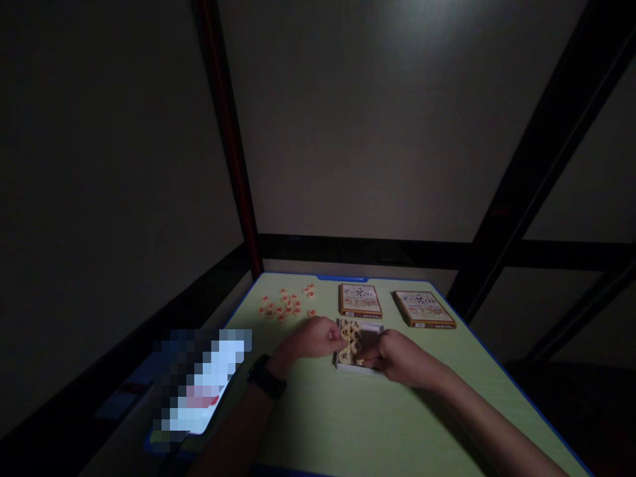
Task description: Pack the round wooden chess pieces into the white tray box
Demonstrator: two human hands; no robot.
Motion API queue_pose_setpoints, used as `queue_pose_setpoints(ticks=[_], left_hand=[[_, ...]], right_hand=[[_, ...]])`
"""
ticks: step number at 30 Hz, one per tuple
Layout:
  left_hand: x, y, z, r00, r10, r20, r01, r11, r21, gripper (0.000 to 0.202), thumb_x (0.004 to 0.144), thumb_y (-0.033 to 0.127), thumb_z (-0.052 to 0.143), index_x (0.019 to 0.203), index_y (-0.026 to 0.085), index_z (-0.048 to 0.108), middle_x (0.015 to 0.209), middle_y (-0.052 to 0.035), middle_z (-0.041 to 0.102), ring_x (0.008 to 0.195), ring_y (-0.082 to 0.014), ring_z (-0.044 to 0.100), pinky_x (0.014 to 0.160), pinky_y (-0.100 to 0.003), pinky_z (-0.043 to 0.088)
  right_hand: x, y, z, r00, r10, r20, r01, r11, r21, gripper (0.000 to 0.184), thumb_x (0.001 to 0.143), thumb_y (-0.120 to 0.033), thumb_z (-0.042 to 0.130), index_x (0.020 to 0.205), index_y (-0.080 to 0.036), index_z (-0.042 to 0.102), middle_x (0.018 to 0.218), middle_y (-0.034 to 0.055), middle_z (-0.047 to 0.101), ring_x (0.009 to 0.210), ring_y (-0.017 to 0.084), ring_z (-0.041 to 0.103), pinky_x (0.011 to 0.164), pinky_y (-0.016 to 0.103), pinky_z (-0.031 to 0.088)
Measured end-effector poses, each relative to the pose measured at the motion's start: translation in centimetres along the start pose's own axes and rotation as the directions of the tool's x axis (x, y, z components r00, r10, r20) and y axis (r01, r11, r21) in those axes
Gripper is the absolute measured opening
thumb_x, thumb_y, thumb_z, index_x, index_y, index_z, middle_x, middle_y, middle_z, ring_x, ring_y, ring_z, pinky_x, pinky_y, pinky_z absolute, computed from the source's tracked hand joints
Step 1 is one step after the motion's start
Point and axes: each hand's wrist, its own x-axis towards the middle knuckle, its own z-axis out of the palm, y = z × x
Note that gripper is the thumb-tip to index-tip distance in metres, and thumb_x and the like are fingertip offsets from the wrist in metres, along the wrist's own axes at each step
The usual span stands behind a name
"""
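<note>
Reaching into one tray (373, 325) of tiles (350, 335) mid-bench (348, 424); my left hand (315, 339) and right hand (400, 361) grip narrowly, holding what I cannot tell; two boxes (360, 300) beyond, print unreadable; loose tiles (285, 306) uncountable.

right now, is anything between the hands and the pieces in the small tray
Nothing visible does. The left hand is at the left edge of the tray and the right hand at its near right side, both right by the pieces in it.
</note>
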Motion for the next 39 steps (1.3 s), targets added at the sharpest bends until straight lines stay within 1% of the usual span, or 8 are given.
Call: queue_pose_setpoints(ticks=[5,11,17,23,29,32,36,39], left_hand=[[0.0,-0.3,0.2,1.000,0.015,0.004,-0.015,1.000,0.017,0.025,0.077,0.036,0.059,0.063,0.016,0.059,0.058,0.0045,0.051,0.057,-0.0095,0.043,0.052,-0.023,0.027],[0.2,-1.2,0.6,1.000,0.012,0.026,-0.014,0.998,0.063,0.037,0.081,0.047,0.053,0.061,0.016,0.056,0.055,0.0048,0.047,0.055,-0.0095,0.039,0.051,-0.025,0.024],[0.2,-1.0,0.5,0.999,0.016,0.036,-0.018,0.998,0.059,0.039,0.082,0.045,0.051,0.056,0.016,0.052,0.052,0.0050,0.041,0.053,-0.0090,0.038,0.051,-0.025,0.022],[0.3,-0.9,0.5,0.999,0.020,0.045,-0.024,0.997,0.079,0.039,0.084,0.043,0.048,0.058,0.015,0.056,0.051,0.0041,0.045,0.053,-0.0096,0.039,0.051,-0.025,0.023],[-0.1,-0.7,-0.3,0.999,-0.002,0.038,0.002,1.000,0.020,0.037,0.086,0.039,0.046,0.064,0.015,0.062,0.058,0.0010,0.057,0.055,-0.0111,0.048,0.053,-0.024,0.029],[-0.2,-0.3,-0.7,1.000,0.020,0.013,-0.020,1.000,0.021,0.036,0.087,0.035,0.045,0.062,0.015,0.062,0.057,0.0006,0.058,0.056,-0.0117,0.050,0.055,-0.024,0.032],[-0.1,0.2,-1.3,0.999,0.018,-0.049,-0.014,0.995,0.100,0.033,0.087,0.028,0.046,0.061,0.015,0.062,0.057,0.0001,0.059,0.058,-0.0125,0.052,0.057,-0.024,0.034],[-0.4,0.1,-2.7,0.975,-0.073,-0.212,0.122,0.966,0.229,0.032,0.090,0.028,0.045,0.070,0.015,0.066,0.070,-0.0036,0.066,0.070,-0.0158,0.060,0.063,-0.025,0.039]], right_hand=[[0.1,-0.3,-0.1,1.000,-0.024,0.020,0.024,1.000,-0.011,0.026,0.075,-0.005,0.051,0.065,-0.021,0.068,0.064,-0.0021,0.064,0.061,0.013,0.053,0.061,0.023,0.035],[0.1,-0.1,0.0,1.000,-0.015,0.012,0.015,0.999,0.040,0.028,0.074,-0.004,0.051,0.070,-0.021,0.072,0.067,-0.0018,0.066,0.063,0.014,0.056,0.062,0.023,0.039],[0.3,0.8,1.1,0.999,0.011,-0.054,-0.008,0.998,0.060,0.026,0.072,-0.002,0.051,0.068,-0.020,0.071,0.066,-0.0007,0.067,0.065,0.015,0.058,0.065,0.023,0.041],[0.6,1.0,1.2,0.998,0.015,-0.064,-0.010,0.997,0.072,0.023,0.071,0.000,0.053,0.065,-0.017,0.068,0.063,-0.0015,0.063,0.062,0.012,0.055,0.062,0.021,0.038],[0.6,1.4,0.8,0.988,0.123,-0.097,-0.116,0.991,0.071,0.020,0.073,-0.004,0.053,0.067,-0.015,0.069,0.063,-0.0007,0.064,0.060,0.012,0.054,0.060,0.022,0.038],[0.7,1.8,1.1,0.984,0.120,-0.130,-0.112,0.992,0.064,0.019,0.074,-0.006,0.053,0.067,-0.015,0.068,0.064,0.0000,0.065,0.061,0.013,0.055,0.060,0.022,0.038],[0.8,1.9,1.3,0.984,0.114,-0.138,-0.104,0.992,0.077,0.018,0.074,-0.006,0.053,0.065,-0.015,0.066,0.064,-0.0003,0.064,0.062,0.013,0.055,0.060,0.022,0.039],[0.8,2.0,1.3,0.983,0.116,-0.140,-0.105,0.991,0.080,0.018,0.074,-0.005,0.053,0.065,-0.016,0.065,0.062,-0.0009,0.061,0.061,0.013,0.054,0.060,0.022,0.038]])
